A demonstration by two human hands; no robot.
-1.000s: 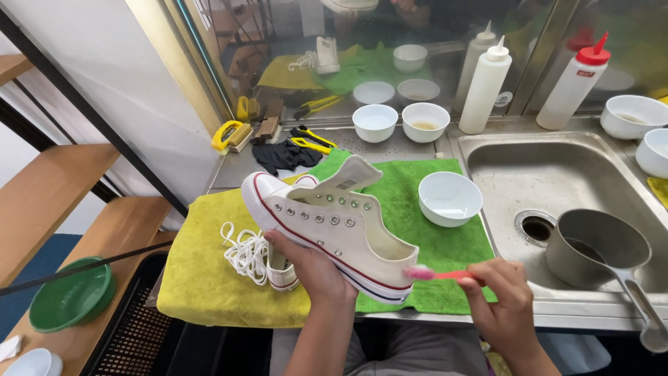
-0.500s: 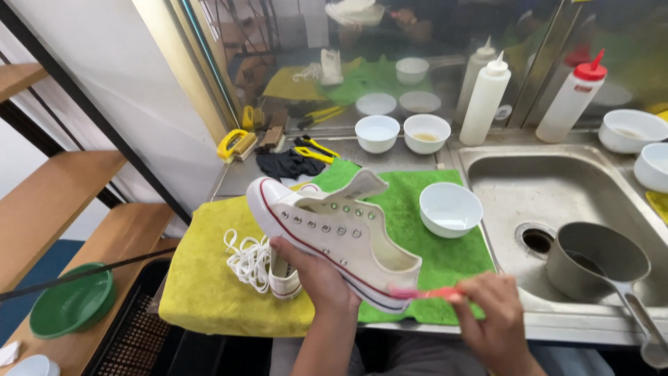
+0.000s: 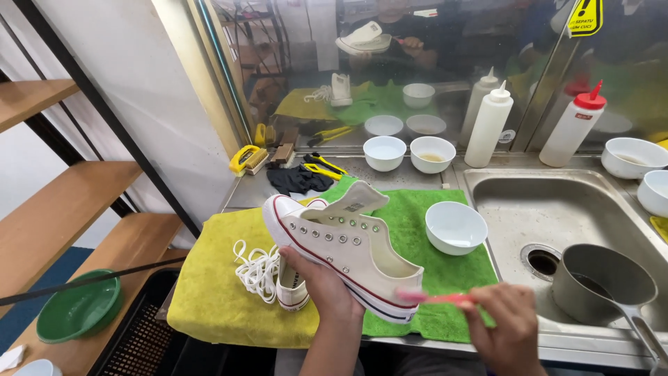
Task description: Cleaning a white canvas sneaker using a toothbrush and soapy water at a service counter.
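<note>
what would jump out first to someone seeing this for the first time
The cream sneaker, held up on its side by the left hand at centre, with the right hand working a pink toothbrush against its heel. Beneath it lie a bright yellow towel and a green towel, with loose white laces on the yellow one. To the right is a steel sink.

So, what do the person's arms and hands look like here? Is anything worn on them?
Both forearms are bare, with no sleeves in view. The left hand and the right hand wear no gloves, and no rings, watch or bracelet can be seen. No markings show on them.
</note>
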